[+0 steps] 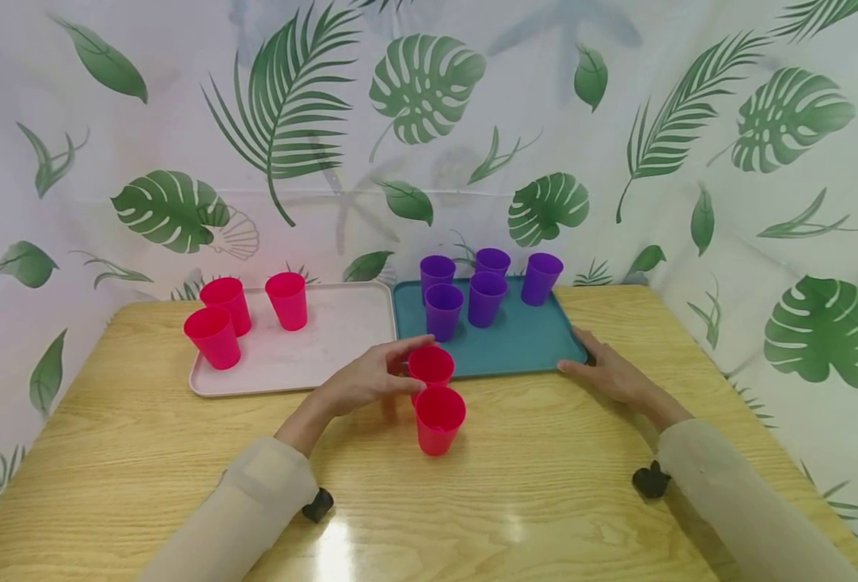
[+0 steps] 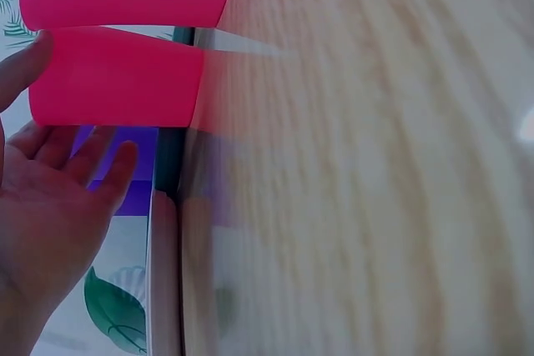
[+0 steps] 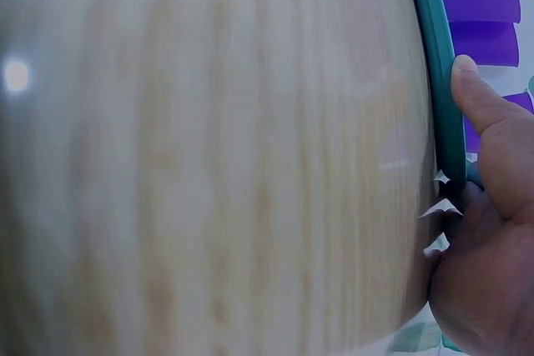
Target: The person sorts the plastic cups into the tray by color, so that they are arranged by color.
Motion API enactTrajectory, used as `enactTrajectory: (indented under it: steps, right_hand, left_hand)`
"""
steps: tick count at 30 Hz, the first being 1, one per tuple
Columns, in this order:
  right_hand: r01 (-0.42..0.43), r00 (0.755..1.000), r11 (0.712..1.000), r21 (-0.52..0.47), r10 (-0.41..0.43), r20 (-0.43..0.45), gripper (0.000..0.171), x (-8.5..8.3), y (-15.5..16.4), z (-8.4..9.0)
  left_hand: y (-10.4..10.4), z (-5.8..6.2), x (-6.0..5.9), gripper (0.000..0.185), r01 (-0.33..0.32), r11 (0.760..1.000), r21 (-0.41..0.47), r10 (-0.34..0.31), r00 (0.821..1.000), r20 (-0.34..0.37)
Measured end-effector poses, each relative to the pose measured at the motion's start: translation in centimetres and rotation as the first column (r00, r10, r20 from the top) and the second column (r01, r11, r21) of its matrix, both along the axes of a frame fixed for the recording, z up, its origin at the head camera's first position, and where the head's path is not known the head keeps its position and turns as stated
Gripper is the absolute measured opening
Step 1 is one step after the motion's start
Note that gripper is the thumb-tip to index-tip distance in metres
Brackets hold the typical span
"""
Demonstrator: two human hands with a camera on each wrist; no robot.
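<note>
Two red cups stand upright on the wooden table in the head view, the nearer cup (image 1: 439,422) in front of the farther cup (image 1: 431,364). My left hand (image 1: 370,376) is beside the farther cup, thumb in front and the other fingers spread behind it. In the left wrist view these fingers look fairly straight, their tips partly hidden by the cup. A blue-green tray (image 1: 505,349) carries several purple cups (image 1: 444,314). My right hand (image 1: 609,372) holds this tray's near right corner, the thumb on the rim and the fingers round the side.
A pale tray (image 1: 327,331) lies left of the blue-green one, with three red cups (image 1: 213,339) standing towards its left. The wooden table (image 1: 545,485) spreads out in front. A leaf-patterned cloth (image 1: 429,162) hangs close behind the trays.
</note>
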State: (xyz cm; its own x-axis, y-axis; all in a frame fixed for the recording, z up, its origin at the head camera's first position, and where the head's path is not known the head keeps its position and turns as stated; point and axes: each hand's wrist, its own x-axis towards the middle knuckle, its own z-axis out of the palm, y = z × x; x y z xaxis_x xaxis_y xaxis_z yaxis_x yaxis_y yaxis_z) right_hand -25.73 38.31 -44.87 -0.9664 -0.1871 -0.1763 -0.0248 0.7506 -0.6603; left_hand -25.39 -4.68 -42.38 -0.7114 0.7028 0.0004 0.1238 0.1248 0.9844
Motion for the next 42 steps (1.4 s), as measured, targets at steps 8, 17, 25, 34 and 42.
enactTrajectory:
  steps: [8,17,25,34,42]
  right_hand:
    - [-0.022,1.0,1.0,0.006,0.022,-0.005,0.095,0.0,-0.1,0.1]
    - [-0.023,1.0,1.0,0.008,0.023,-0.003,0.095,-0.1,-0.3,0.3]
    - [-0.005,1.0,1.0,-0.007,0.005,-0.01,0.095,0.0,-0.4,0.3]
    - [-0.004,1.0,0.999,0.033,0.004,0.001,0.093,-0.1,-0.2,0.1]
    - [0.0,1.0,1.0,0.03,-0.001,0.02,0.094,-0.1,-0.3,0.0]
  left_hand:
    - [-0.3,0.0,0.2,0.068,-0.072,0.997,0.009,0.073,0.997,-0.041]
    - [-2.3,1.4,0.3,0.068,-0.147,0.987,0.057,0.149,0.988,-0.038]
    - [-5.2,2.3,0.2,0.072,-0.284,0.956,0.066,0.287,0.957,-0.038]
    - [-9.1,2.3,0.3,0.074,-0.498,0.867,-0.024,0.493,0.864,-0.106]
    - [-11.1,2.5,1.1,0.079,-0.619,0.78,-0.087,0.602,0.782,-0.162]
